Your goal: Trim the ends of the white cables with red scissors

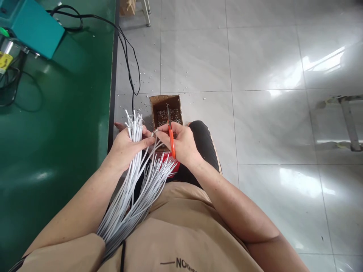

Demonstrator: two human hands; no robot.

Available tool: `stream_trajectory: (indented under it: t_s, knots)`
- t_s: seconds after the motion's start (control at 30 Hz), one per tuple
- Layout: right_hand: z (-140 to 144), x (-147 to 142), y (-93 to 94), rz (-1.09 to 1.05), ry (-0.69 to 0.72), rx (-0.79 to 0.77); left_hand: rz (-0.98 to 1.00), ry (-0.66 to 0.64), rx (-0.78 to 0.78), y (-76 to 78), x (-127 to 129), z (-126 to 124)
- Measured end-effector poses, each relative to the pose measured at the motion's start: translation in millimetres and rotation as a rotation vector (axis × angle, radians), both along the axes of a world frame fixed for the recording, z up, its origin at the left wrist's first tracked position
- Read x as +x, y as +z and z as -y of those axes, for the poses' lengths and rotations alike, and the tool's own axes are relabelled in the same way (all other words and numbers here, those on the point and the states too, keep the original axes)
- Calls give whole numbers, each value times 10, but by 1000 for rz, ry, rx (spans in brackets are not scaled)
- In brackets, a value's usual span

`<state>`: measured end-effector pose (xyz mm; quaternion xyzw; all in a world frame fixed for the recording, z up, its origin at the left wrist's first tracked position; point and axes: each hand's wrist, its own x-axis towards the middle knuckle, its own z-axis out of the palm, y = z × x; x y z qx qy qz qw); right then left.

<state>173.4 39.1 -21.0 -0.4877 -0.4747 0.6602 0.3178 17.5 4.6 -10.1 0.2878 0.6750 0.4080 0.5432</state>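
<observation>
My left hand (124, 147) is wrapped around a bundle of white wires (135, 130) whose ends stick up above the fingers. Its thumb reaches right, toward a few wire ends at my other hand. My right hand (181, 145) pinches those wire ends between thumb and fingertips. Orange-handled scissors (172, 139) also rest in that hand, blades pointing away from me over a cardboard box. A second spread of white wires (159, 170) lies across my lap, ends fanned to the right. The exact pinch point is small and partly hidden by the fingers.
Below my hands, an open cardboard box (166, 99) on the floor holds small clippings. More bits are scattered on the grey tiles (198, 68). A green table (76, 124) runs along my left, with a teal machine (36, 28) on it. Black cables (129, 64) hang over its edge.
</observation>
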Motion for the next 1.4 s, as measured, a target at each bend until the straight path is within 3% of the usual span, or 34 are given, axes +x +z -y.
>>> stream_trajectory:
  t_s: [0.17,0.3,0.4,0.57,0.7,0.83,1.07,1.27,1.4]
  knots:
    - [-43,-11,-151,51,-12,-31,90,-53,-17,27,-30,21]
    - [-146,64,-182,259,-160,146,145,-76,-51,27,-61,36]
    - [-171,102,-88,247,-209,246,160,-79,-94,12,-70,37]
    - [-128,60,38,58,-87,65,157,-88,-71,-3,-63,42]
    - [-123,57,20,-65,-71,-78,127,-103,-59,0,-59,54]
    - [-143,94,-5,-216,52,-161,121,-127,-58,7,-49,50]
    - [-168,103,-4,-133,115,-80,22,-154,-51,11,-33,15]
    - [-150,97,13,7,162,0,141,-161,-13,40,-10,43]
    - [-140,139,12,84,221,94,117,-123,6,29,-10,56]
